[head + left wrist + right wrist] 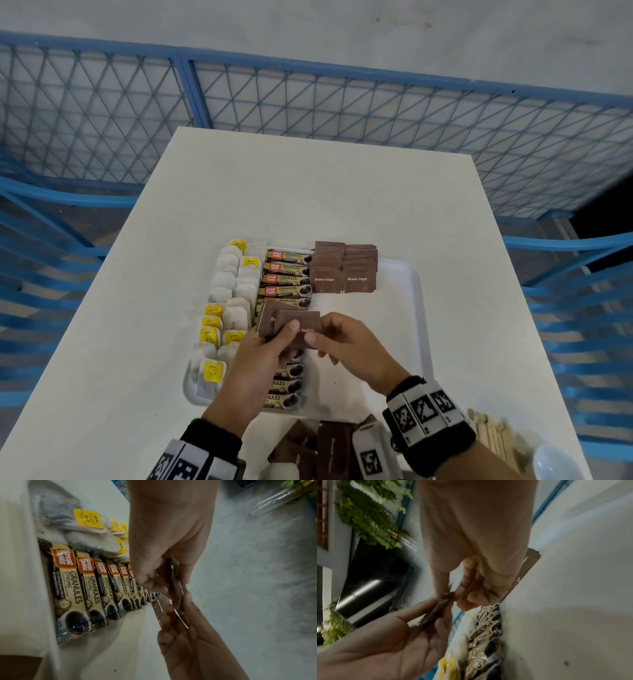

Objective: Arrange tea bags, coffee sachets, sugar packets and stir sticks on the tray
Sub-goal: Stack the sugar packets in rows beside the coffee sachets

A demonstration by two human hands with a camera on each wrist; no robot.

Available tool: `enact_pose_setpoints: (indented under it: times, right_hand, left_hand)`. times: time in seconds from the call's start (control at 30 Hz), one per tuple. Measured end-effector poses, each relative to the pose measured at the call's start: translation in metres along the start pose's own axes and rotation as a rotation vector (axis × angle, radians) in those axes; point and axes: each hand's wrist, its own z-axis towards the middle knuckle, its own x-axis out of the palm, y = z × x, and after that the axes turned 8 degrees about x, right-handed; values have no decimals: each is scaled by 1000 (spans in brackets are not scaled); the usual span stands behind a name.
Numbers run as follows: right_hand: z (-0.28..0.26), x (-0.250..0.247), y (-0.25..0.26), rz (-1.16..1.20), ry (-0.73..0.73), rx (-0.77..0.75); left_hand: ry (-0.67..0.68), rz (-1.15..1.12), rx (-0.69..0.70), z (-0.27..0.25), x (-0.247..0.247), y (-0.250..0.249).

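Note:
Above the middle of the white tray (412,308), both hands hold a small bunch of brown sugar packets (297,322). My left hand (281,337) grips the bunch from the left, thumb on the front. My right hand (317,342) pinches the right edge of the front packet. Tea bags (226,274) with yellow tags fill the tray's left side, coffee sachets (287,279) form a column beside them, and two stacks of brown sugar packets (342,274) lie at the far end. In the left wrist view the held packets (178,588) show edge-on between the two hands.
Loose brown sugar packets (329,448) lie at the table's near edge below my wrists. Wooden stir sticks (493,435) and a white rounded object (551,462) sit at the near right. A blue mesh fence (308,102) and blue chairs (582,308) surround the table.

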Motion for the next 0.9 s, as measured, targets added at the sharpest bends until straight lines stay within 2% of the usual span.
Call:
enact_pose_setpoints:
  times: [0.2, 0.27, 0.37, 0.5, 0.57, 0.67, 0.77, 0.9]
  right_hand:
    - [3, -8, -4, 135, -23, 15]
    - [3, -18, -5, 189, -67, 21]
    - [6, -37, -9, 262, -199, 23]
    - [17, -65, -15, 276, -374, 43]
    - [22, -76, -14, 251, -438, 59]
    - [33, -88, -13, 145, -531, 65]
    - [44, -95, -13, 46, -571, 80]
    - [54, -97, -11, -44, -544, 82]
  left_hand:
    - [-40, -128, -135, 6, 6, -4]
    - [-61, -87, -122, 9, 8, -4]
    - [-80, 68, -60, 12, 10, -3]
    - [27, 345, 85, 21, 6, 0]
    - [88, 492, 164, 27, 6, 0]
    - [62, 694, 272, 41, 13, 2]
    - [40, 860, 343, 57, 23, 4]
    - [96, 933, 443, 75, 34, -1]
